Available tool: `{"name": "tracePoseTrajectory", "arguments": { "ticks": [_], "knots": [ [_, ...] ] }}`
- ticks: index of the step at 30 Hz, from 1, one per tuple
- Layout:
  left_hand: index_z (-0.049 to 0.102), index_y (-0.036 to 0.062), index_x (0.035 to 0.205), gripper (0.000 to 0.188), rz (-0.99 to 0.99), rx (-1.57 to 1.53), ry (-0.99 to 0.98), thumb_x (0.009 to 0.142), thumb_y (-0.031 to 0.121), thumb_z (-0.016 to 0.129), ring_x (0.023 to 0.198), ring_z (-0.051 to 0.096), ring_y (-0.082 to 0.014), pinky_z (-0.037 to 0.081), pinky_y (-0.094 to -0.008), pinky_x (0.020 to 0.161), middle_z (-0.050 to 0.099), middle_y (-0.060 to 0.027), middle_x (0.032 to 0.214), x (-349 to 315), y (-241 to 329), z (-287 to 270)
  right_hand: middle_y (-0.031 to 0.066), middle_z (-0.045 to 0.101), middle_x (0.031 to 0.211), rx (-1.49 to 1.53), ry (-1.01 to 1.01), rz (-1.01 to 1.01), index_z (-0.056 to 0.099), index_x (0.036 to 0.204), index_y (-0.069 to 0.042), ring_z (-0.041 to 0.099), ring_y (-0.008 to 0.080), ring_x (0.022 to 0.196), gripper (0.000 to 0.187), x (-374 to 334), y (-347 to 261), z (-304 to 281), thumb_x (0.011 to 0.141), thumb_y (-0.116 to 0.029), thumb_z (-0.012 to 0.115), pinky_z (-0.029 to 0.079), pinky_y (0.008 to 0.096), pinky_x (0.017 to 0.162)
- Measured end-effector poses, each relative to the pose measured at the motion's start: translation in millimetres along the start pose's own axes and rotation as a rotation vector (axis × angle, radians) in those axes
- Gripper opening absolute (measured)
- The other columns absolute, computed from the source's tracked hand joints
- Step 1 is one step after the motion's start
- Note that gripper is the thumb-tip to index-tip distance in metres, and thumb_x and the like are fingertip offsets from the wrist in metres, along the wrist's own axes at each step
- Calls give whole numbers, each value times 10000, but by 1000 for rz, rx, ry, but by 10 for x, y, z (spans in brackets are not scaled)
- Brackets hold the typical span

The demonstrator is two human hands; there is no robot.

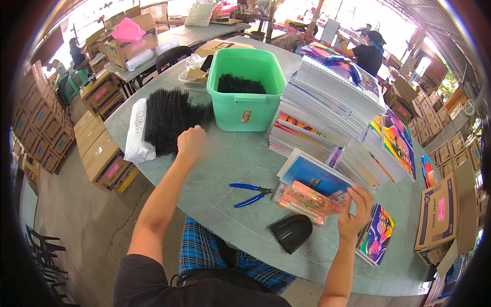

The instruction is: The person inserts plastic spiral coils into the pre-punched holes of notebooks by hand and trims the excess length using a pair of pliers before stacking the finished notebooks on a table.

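Note:
My left hand [192,143] is closed at the near edge of a thick bundle of black spiral binding coils [169,120]; what its fingers hold is hidden and slightly blurred. My right hand [355,211] has its fingers curved and apart beside the right corner of a blue-covered notebook [313,175]. Against that notebook lies a clear-wrapped pinkish-orange pack [302,200]. Blue-handled cutting pliers [249,193] lie to its left, and a black rounded plastic piece [291,233] sits nearer me. A colourful spiral notebook [377,234] is right of my right hand.
A green plastic tub [246,110] with black coils inside stands at the table's far side. Tall stacks of notebooks [327,100] rise to its right. A white wrapped bundle [137,135] borders the coils. Cardboard boxes [437,217] surround the table; another person [369,56] works beyond.

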State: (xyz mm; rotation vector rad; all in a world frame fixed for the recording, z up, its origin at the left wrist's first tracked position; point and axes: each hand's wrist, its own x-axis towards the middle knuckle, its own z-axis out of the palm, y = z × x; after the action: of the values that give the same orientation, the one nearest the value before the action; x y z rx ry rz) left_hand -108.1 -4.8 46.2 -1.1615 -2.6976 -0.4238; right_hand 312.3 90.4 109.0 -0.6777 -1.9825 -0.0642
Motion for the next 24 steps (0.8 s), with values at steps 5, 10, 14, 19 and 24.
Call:
{"name": "tracePoseTrajectory", "arguments": {
  "ticks": [5,10,14,19,24],
  "knots": [
    [565,1,876,221,73,75,124,891,212,503,753,668,-307,523,-396,629,659,-156,785,4,-286,-146,99,619,1044,46,-164,-97,644,952,-39,566,311,972,224,489,-576,579,734,-76,679,439,416,848],
    [582,7,892,177,33,-704,464,828,145,672,632,591,-175,466,-294,597,596,-96,721,-322,-51,-788,108,638,957,38,-362,53,641,936,-60,595,311,887,188,538,-429,880,758,-116,657,471,395,752],
    [617,2,957,150,311,-925,769,872,125,613,721,575,-125,463,-249,669,603,-85,812,-338,286,-1060,108,643,874,162,-374,16,634,891,-65,613,298,819,151,598,-600,851,759,-135,657,482,385,678],
    [366,35,1360,611,421,-577,-318,796,71,601,824,621,-352,493,-433,721,638,-186,884,-586,904,-261,132,646,841,-13,-552,83,633,970,-66,618,309,795,257,596,-570,891,805,-264,640,479,398,672],
    [277,37,1380,669,708,-409,-698,810,128,615,882,613,-392,465,-494,720,635,-223,895,-946,1395,-178,133,653,860,-87,-751,141,614,981,-81,626,306,810,304,586,-549,847,802,-325,644,481,406,656]
  ]
}}
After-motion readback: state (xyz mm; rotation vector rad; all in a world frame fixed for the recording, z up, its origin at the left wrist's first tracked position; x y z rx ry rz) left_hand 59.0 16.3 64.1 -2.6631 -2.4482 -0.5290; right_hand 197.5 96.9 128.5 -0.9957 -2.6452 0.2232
